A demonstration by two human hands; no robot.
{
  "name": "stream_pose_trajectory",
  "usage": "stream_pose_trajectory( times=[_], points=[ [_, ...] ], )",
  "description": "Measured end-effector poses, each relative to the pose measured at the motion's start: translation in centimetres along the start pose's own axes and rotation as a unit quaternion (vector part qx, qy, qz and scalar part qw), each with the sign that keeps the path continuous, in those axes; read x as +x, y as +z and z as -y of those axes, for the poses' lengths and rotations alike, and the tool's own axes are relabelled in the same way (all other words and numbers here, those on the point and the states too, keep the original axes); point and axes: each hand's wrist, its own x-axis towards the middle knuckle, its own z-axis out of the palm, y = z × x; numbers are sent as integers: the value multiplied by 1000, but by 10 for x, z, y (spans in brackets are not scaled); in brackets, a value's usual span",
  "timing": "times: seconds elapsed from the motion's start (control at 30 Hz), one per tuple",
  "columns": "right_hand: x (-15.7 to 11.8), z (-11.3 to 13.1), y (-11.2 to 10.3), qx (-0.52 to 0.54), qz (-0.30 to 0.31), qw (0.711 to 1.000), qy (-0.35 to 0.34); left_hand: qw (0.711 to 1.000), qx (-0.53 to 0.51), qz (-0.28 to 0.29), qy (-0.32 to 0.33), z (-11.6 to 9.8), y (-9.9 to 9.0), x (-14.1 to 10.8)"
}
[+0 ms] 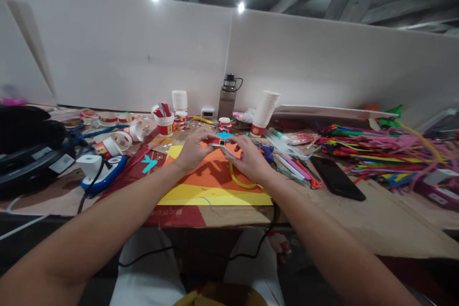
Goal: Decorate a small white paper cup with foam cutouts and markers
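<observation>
Over the middle of the orange paper (pixel 222 179), my left hand (pixel 195 149) and my right hand (pixel 250 157) come close together with fingers closed. Between their fingertips is a small pale piece with a dark square on it (pixel 222 143), too small to name. A thin greyish strip (pixel 228 153) shows by the right fingers; its kind is unclear. Below the right hand curves a yellow loop (pixel 239 180). Yellow paper (pixel 229 198) lies under the orange sheet. Bright blue paper (pixel 223 136) appears behind the hands, and a blue cut-out (pixel 148 164) lies to the left.
Stacked paper cups (pixel 267 107), a bottle (pixel 228 96) and a cup of red items (pixel 165 124) stand along the back. At right are markers (pixel 294 167), a black phone (pixel 337 178) and piled pipe cleaners (pixel 380 153). A blue-and-white power strip (pixel 103 174) sits left; a black cable (pixel 265 234) hangs at the front edge.
</observation>
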Motion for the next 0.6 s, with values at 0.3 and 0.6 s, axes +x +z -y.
stream_pose_trajectory(
  times=[0.3,0.6],
  points=[
    [1,15,3,114,32,992,38,983,-97,74,-137,-7,12,-8],
    [-2,2,10,270,21,956,114,953,-202,73,-212,6,8,-4]
  ],
)
